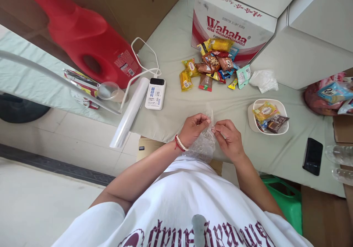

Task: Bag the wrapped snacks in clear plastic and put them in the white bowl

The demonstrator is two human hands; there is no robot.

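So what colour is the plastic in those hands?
The plastic is clear, see-through; the head view shows it best.

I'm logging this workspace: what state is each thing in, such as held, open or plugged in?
Clear plastic, crumpled, pinched by left hand and right hand
Power bank, cable plugged in
Smartphone, lying flat, screen dark
White container, open, holding wrapped snacks
Snack pile, loose
Red jug, standing
Plastic roll, lying rolled up
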